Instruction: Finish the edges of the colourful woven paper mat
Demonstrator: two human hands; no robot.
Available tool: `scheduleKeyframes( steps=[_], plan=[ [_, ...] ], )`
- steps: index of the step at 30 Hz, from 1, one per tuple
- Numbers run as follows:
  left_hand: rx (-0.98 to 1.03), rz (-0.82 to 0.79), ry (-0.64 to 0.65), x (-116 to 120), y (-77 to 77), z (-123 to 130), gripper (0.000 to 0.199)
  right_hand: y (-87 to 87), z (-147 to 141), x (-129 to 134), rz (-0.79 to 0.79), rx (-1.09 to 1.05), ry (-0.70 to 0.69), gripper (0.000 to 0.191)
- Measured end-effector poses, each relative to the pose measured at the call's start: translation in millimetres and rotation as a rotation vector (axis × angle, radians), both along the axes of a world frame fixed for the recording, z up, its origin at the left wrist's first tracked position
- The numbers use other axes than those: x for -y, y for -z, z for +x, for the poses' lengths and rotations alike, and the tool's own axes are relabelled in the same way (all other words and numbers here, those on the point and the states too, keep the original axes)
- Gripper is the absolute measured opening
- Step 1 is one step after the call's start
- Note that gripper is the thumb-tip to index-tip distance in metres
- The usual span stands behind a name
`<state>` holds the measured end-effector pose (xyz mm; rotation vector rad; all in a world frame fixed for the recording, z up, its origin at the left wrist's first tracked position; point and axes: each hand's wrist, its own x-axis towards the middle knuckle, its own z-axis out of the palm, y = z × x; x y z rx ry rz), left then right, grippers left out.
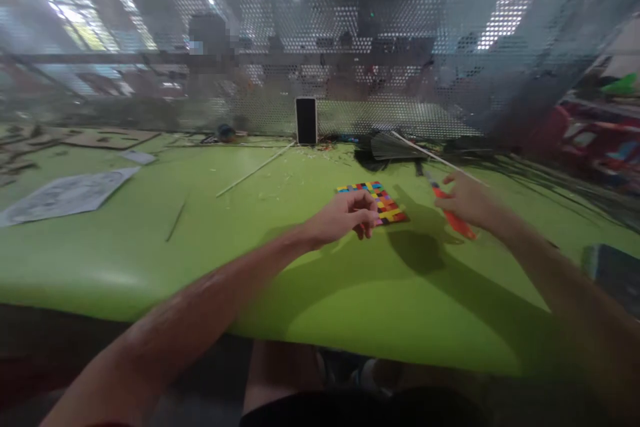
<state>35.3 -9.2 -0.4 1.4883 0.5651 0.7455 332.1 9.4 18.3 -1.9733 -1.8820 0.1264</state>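
Note:
A small woven mat of multicoloured squares (387, 203) lies on the green tabletop (200, 260). My left hand (345, 215) is over its left and front part, with fingers curled together; whatever they may grip is hidden. To the right of the mat, my right hand (467, 199) holds an orange-handled tool (456, 221), blurred by motion, its thin grey end pointing away from me. A dark shadow falls on the table between the hands.
A black-screened phone (307, 121) stands upright against a perforated metal screen (400, 93). Near it lie a dark fan-shaped bundle (395, 145) and a thin white stick (256, 169). A printed sheet (70, 193) is at left, a dark flat object (613, 270) at right.

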Motion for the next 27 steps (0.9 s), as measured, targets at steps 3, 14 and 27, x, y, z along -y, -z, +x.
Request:
scheduleKeyframes(
  steps=[3, 14, 27],
  plan=[
    [0.013, -0.016, 0.023, -2.7, 2.8, 0.7, 0.007, -17.5, -6.8, 2.9, 0.000, -0.332, -0.003, 0.012],
    [0.053, 0.055, 0.056, 0.0, -6.2, -4.0, 0.018, 0.5, -57.9, 37.2, 0.051, -0.778, -0.485, 0.005],
    [0.036, 0.035, 0.162, 24.9, -23.7, -10.2, 0.021, -0.4, -91.9, 69.6, 0.358, -0.256, -0.861, 0.022]
  ],
)
